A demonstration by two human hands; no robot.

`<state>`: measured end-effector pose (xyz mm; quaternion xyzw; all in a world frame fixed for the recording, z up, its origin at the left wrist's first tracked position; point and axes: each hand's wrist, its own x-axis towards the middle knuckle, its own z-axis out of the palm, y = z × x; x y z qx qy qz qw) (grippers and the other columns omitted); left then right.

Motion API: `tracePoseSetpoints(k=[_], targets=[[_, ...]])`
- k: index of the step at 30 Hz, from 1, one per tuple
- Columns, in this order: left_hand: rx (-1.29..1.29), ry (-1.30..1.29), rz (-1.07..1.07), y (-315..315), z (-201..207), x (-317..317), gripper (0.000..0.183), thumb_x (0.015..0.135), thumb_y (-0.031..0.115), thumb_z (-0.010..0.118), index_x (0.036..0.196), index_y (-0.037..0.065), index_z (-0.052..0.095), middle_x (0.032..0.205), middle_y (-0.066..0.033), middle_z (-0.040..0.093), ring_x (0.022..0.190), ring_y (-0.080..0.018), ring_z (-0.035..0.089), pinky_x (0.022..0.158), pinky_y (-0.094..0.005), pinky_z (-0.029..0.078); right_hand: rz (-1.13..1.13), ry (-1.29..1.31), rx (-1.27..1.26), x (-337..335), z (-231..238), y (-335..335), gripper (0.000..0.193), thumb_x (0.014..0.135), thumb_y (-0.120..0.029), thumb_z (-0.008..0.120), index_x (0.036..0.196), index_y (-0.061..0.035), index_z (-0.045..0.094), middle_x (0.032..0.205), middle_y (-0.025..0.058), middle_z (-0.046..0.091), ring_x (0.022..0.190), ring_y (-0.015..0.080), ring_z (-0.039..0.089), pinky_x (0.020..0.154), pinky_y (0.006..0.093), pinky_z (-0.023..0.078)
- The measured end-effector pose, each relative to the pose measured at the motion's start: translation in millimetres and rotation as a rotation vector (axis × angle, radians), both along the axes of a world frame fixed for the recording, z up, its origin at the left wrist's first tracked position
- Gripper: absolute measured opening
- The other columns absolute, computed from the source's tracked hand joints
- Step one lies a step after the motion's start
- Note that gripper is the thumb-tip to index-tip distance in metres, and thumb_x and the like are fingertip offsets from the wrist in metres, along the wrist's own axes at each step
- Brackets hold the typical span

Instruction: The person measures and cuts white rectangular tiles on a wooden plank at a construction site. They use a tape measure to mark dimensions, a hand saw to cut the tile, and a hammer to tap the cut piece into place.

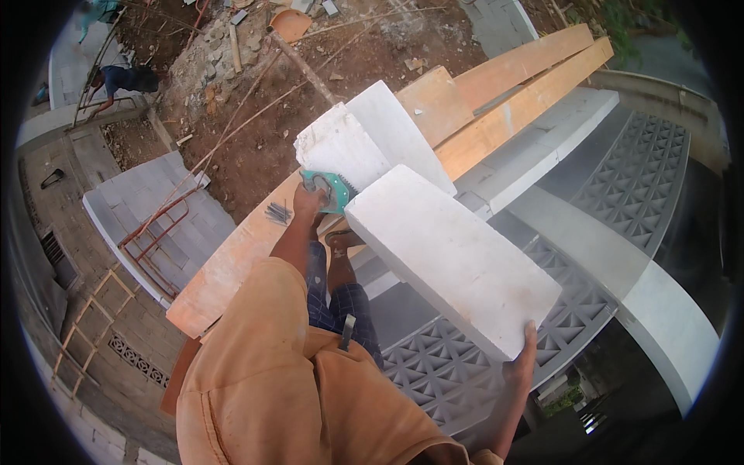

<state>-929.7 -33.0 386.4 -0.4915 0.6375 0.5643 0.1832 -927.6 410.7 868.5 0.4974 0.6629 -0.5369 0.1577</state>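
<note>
Saw [338,194] and white block [457,260] at your two hands.
Your left hand [309,203], left of frame centre, curls its fingers round the saw's teal handle, just beside the block's upper-left end; your right hand [521,366] touches the lower-right end, one digit extended, the other fingers' state impossible to tell. Nails [277,212] lie on the plank [232,267], left of the saw.

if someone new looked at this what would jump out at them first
Probably the big white block slanting across the centre, with the right hand touching its lower right end. Next might come the teal-handled saw in the left hand, just left of that block's upper end, and the grey patterned panels below and to the right.
</note>
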Motion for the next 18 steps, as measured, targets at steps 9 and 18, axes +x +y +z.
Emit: tracePoseSetpoints(k=[9, 18], targets=[[-0.002, 0.218, -0.011, -130, 194, 34, 0.03, 0.084, 0.005, 0.068, 0.112, 0.002, 0.059, 0.1, -0.0066, 0.067, 0.078, -0.0143, 0.066, 0.056, -0.0273, 0.055, -0.317, 0.067, -0.28, 71, -59, 62, 0.071, 0.094, -0.049, 0.062, 0.146, -0.0043, 0.045, 0.14, 0.0111, 0.056, 0.128, 0.0282, 0.054, 0.106, 0.0411, 0.042], [-0.264, 0.255, -0.158, -267, 362, -41, 0.026, 0.088, 0.012, 0.065, 0.113, 0.007, 0.059, 0.091, 0.0021, 0.061, 0.072, -0.0096, 0.057, 0.061, -0.0274, 0.05, -0.54, 0.151, -0.267, 241, -225, 128, 0.069, 0.095, -0.051, 0.06, 0.144, -0.0042, 0.047, 0.135, 0.0108, 0.058, 0.124, 0.0274, 0.055, 0.103, 0.0399, 0.045]])
